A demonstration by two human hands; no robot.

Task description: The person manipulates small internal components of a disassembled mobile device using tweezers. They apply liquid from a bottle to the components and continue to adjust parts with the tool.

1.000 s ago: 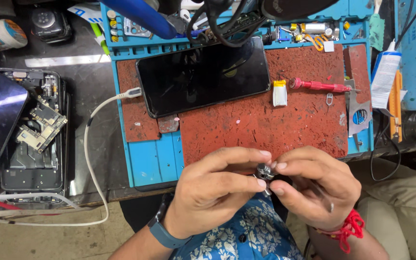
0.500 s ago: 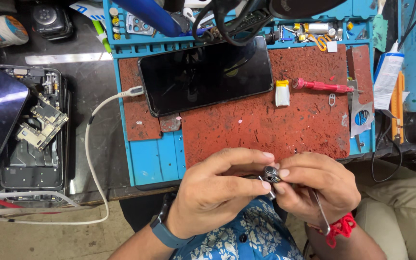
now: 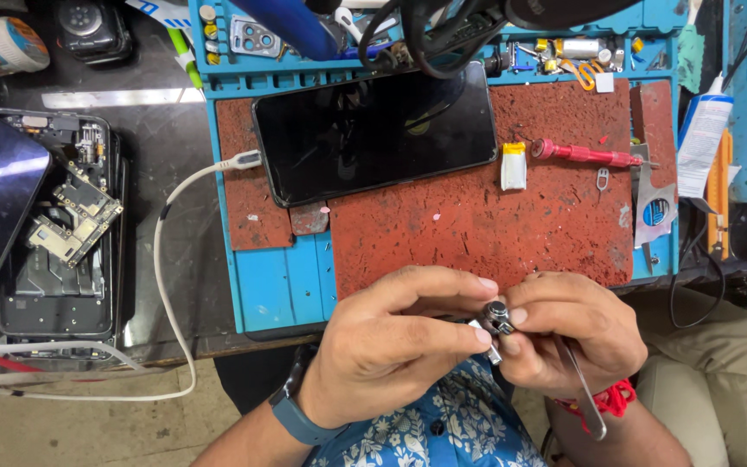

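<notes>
Low in the frame's centre, we pinch a small metal camera module (image 3: 498,316) between our left hand (image 3: 391,350) and right hand (image 3: 574,333), fingertips clamped on it, below the red work mat (image 3: 494,233) and black phone (image 3: 373,130).

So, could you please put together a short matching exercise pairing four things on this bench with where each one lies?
Things:
1. smartphone
2. red screwdriver
3. opened phone
4. small metal part

Places:
A. pinched between the fingers of the left hand and the right hand
B. at the left, off the mat, circuit boards exposed
C. screen up on the red mat, white cable plugged into its left end
D. on the mat, right of the small white block

Pairs: 1-C, 2-D, 3-B, 4-A
</notes>
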